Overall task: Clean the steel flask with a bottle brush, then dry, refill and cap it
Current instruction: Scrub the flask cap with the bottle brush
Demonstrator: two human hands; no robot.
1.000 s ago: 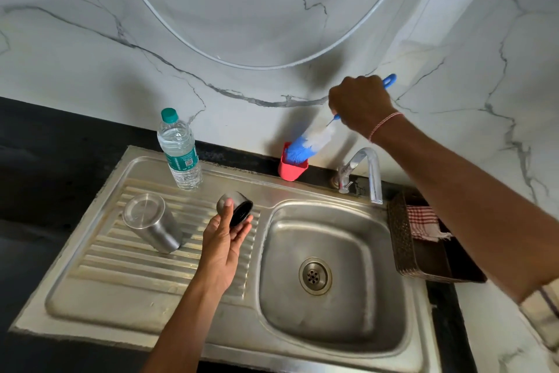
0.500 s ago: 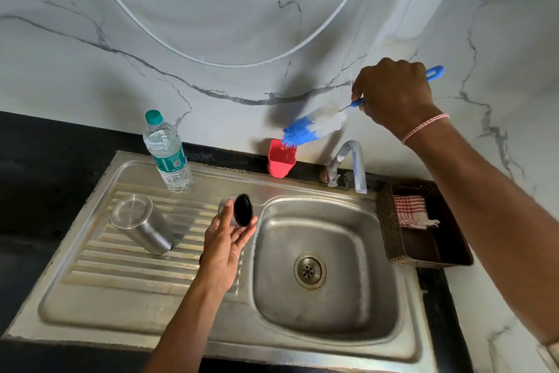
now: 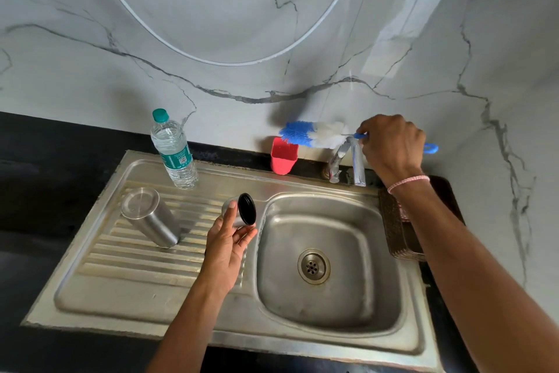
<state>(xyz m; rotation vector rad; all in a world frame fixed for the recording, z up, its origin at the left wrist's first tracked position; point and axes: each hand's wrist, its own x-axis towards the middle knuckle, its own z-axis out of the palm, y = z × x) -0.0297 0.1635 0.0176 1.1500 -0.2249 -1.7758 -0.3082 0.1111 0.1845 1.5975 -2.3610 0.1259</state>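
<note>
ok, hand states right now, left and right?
Left hand: holding the cap.
Right hand: gripping the brush by its handle.

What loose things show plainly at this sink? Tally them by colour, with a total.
Silver: 2, upturned cylindrical steel flask, black-lined round steel cap
Clear: 1, green-capped plastic water bottle
Red: 1, tapered cup
Blue-and-white: 1, bristled bottle brush
Brown: 1, woven basket
Total: 6

Red plastic cup [image 3: 282, 157] stands behind the stainless steel sink [image 3: 332, 309], chrome tap [image 3: 358, 167] on its back rim, brown woven basket [image 3: 393, 230] right beside it.
</note>
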